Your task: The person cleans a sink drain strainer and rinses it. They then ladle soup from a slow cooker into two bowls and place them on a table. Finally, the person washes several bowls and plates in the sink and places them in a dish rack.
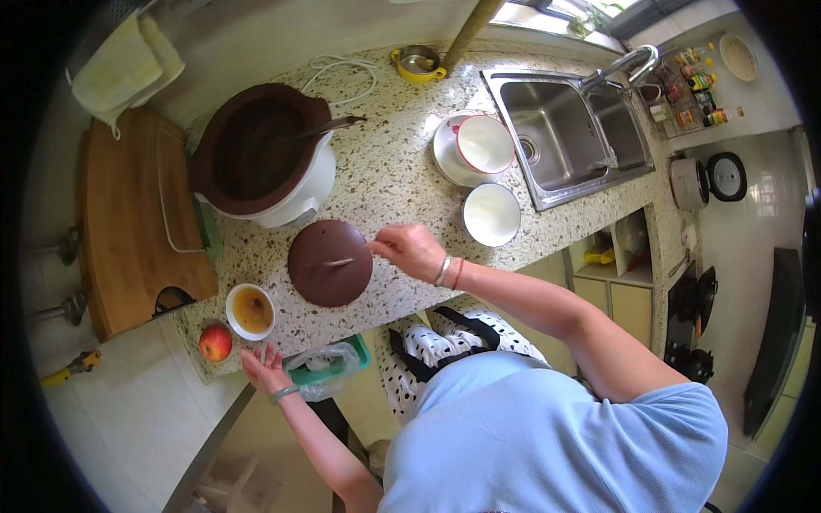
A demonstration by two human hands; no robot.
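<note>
Currently I find the brown lid (330,282) lying on the speckled countertop (402,179), its bar handle (332,263) facing up, on the person's side of the big pot (299,186). Next to it I see the right hand (409,250) reaching in from the right, its back turned up, the fingers bent and gathered narrow; their tips are right at the lid's edge, and from my angle I cannot tell whether they touch or grip it. I make out a silver bangle (443,271) and a red band (459,274) on that wrist. The left hand (267,374) is at the counter's front edge, palm turned upward, fingers loosely spread and wide, just beside a small white bowl (248,337) of amber liquid. A red apple (215,343) sits between that bowl and the counter's corner, and beyond the hand a green tub (321,369) shows through a clear plastic bag (342,383). Behind the lid, the pot's brown inner vessel sits in a white body, with a ladle (338,125) leaning over its rim; its dark contents are too dim for me to read. Farther left I have a wooden board (128,231) standing below a pale cloth (128,73). Over to the right, a red-rimmed bowl (485,145) stands on a white plate (446,158), a plain white bowl (492,215) is near it, and past them lies the two-basin steel sink (552,120)
</note>
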